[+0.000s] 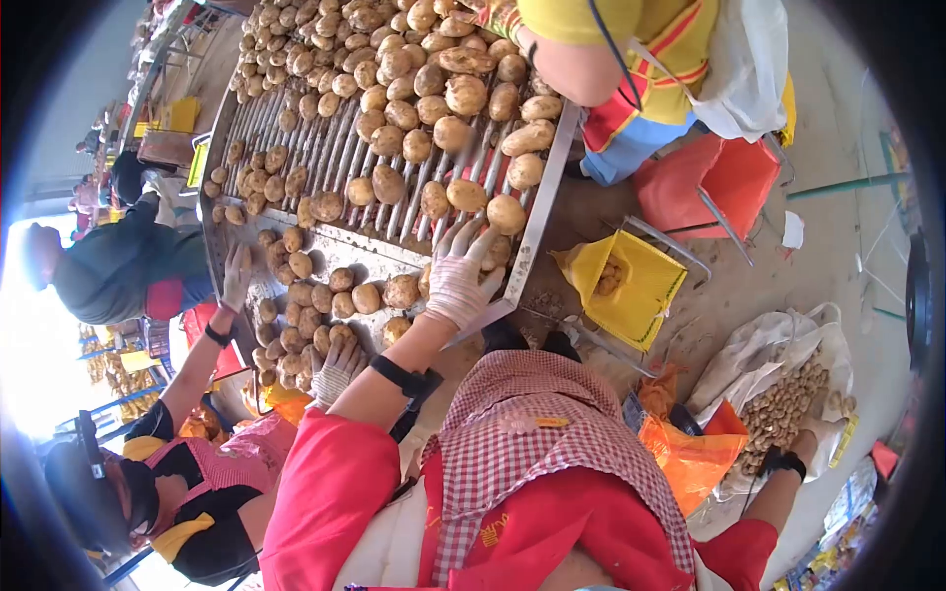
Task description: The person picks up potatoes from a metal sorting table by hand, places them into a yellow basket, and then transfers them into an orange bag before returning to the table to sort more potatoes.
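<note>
My left hand (pixel 458 278), in a white glove with a black wristband, reaches out with fingers spread onto the near end of a roller conveyor (pixel 548 167) loaded with potatoes. Its fingertips touch a round potato (pixel 506 213) by the metal edge; it grips nothing. My right hand (pixel 818 426), also gloved and wearing a black band, rests far to the right at the rim of a white sack (pixel 759 345) of small potatoes (pixel 783 404). Its fingers are too small and hidden to read. My red sleeves and checked apron fill the foreground.
A co-worker at lower left has two gloved hands (pixel 335 366) among the potatoes on the tray. Another person in yellow (pixel 631 49) stands at the conveyor's far side. A yellow bag (pixel 631 286) on a frame, an orange bag (pixel 690 458) and a red seat (pixel 705 182) stand on the floor.
</note>
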